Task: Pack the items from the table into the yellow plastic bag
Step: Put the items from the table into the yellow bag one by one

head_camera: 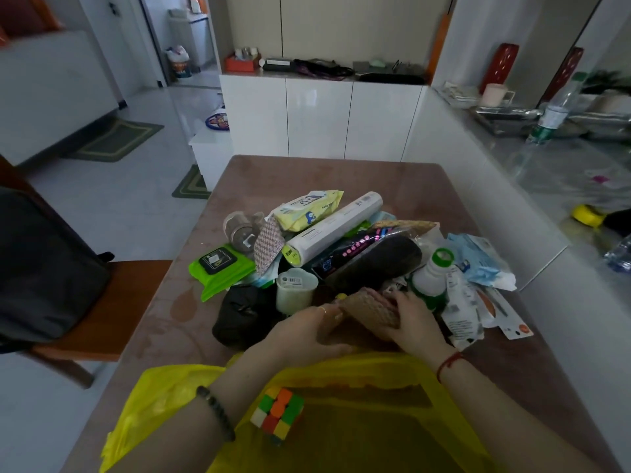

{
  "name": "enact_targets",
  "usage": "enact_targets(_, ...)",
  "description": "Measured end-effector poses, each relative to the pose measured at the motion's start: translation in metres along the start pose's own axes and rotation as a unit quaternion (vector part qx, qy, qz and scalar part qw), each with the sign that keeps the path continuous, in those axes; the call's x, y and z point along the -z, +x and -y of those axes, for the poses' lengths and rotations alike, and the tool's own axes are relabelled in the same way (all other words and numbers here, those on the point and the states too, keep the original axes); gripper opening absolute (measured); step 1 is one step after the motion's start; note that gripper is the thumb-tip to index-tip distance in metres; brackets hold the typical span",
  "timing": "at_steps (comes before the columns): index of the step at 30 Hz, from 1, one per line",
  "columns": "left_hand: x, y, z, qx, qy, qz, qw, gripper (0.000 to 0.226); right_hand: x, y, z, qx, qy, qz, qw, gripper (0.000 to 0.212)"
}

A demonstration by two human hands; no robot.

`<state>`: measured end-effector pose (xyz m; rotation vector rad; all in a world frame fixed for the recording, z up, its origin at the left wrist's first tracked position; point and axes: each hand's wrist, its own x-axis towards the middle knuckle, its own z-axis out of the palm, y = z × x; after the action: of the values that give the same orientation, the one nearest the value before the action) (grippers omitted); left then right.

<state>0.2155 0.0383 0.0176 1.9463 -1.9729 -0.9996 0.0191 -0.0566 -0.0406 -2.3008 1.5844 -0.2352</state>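
Since the woven pouch (372,307) feels soft and light, my left hand (307,331) and right hand (411,319) clasp its ends.

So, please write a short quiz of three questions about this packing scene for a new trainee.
1. True or false: the puzzle cube lies in the yellow bag.
2. Which item do the left hand and right hand grip together?
A. brown patterned pouch
B. white roll
C. green wipes pack
3. Fill in: the white bottle has a ____ cap.

Key: 1 true; 2 A; 3 green.
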Motion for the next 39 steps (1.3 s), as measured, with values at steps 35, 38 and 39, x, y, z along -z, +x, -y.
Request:
enact_targets(35, 0.043, -0.074, 0.077, 0.034, -0.101, -0.136, 0.985, 0.009, 0.016, -0.108, 0.093, 0.023, 0.25, 0.037, 0.967, 0.02)
enact_targets(38, 0.057, -0.065, 0.094, 0.111, -0.212, -0.201, 0.95, 0.025, 0.022, -0.078, 0.118, -0.011, 0.394, 0.032, 0.919, 0.024)
enact_targets(39, 0.061, -0.062, 0.099, 0.135, -0.237, -0.205, 0.94, 0.033, 0.019, -0.068, 0.129, -0.027, 0.412, 0.059, 0.909, 0.032)
